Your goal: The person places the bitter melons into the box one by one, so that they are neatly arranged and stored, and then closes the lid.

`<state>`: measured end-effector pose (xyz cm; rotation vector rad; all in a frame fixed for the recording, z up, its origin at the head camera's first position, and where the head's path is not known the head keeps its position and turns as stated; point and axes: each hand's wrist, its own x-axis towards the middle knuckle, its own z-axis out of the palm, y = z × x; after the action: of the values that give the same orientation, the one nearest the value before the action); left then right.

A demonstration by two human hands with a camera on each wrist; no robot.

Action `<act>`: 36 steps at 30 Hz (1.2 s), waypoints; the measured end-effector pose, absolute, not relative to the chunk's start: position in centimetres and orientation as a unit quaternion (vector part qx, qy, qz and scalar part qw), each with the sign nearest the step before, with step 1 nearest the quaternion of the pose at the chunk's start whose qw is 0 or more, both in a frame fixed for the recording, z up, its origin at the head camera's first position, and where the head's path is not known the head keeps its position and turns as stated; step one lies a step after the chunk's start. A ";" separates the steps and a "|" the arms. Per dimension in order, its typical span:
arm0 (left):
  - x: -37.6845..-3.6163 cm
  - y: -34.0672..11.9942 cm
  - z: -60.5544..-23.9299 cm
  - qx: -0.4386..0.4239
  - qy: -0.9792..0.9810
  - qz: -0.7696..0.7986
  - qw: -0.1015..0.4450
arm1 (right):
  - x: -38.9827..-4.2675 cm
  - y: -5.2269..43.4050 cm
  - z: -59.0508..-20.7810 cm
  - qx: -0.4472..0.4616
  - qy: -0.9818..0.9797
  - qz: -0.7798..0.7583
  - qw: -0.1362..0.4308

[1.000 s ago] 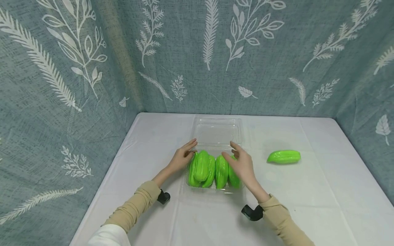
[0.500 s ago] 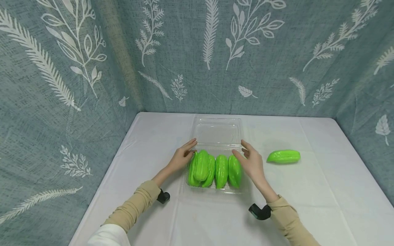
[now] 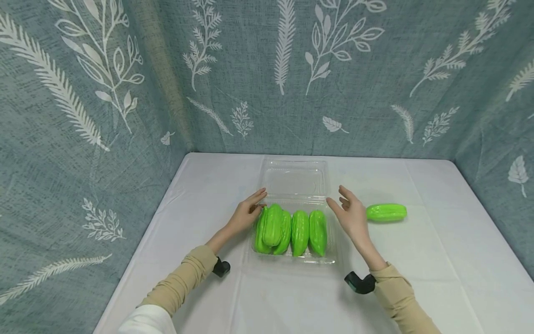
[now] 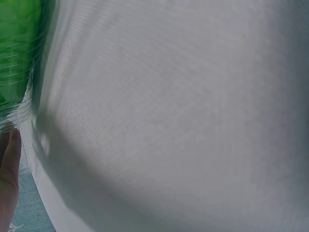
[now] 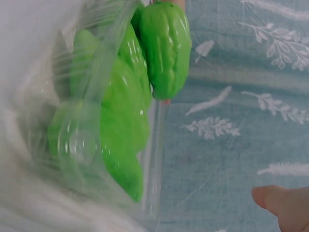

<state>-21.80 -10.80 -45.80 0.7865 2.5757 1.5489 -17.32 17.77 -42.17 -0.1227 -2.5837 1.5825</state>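
A clear plastic clamshell box [image 3: 331,253] lies on the table with its lid [image 3: 295,178] folded back away from the person. Several glossy, ridged green bitter melons [image 3: 300,234] fill its base, one lying on top of others at the left. Against the box's left side rests my left hand [image 3: 242,217], its fingers extended; in the left wrist view a fingertip [image 4: 14,136] meets the clear wall. My right hand [image 3: 352,218] hovers just beyond the right side, fingers loosely spread and holding nothing. A single bitter melon [image 3: 387,212] lies right of that hand, partly overlapped by it.
A white cloth [image 3: 434,260] covers the table. A patterned blue-green curtain [image 3: 354,116] hangs behind it and along both sides. Black wrist devices [image 3: 359,283] sit below each wrist, close over the cloth.
My right hand has moved right, from over the bitter melons to outside the box, uncovering the rightmost one in it. My left hand has stayed at the box's left side.
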 end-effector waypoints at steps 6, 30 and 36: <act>-21.8 -10.8 -45.8 0.253 0.828 0.500 0.019 | -17.4 18.9 -42.3 -0.057 -0.851 0.519 0.059; -21.9 -10.7 -45.7 0.250 0.828 0.502 0.023 | -16.7 24.3 -43.0 -0.159 -0.841 0.506 0.106; -21.9 -10.8 -45.8 0.249 0.829 0.500 0.022 | -16.8 25.5 -43.1 -0.195 -0.842 0.485 0.132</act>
<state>-21.90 -10.80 -45.83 0.7721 2.5674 1.5502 -16.84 25.53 -43.05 -0.5673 -2.4436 1.4089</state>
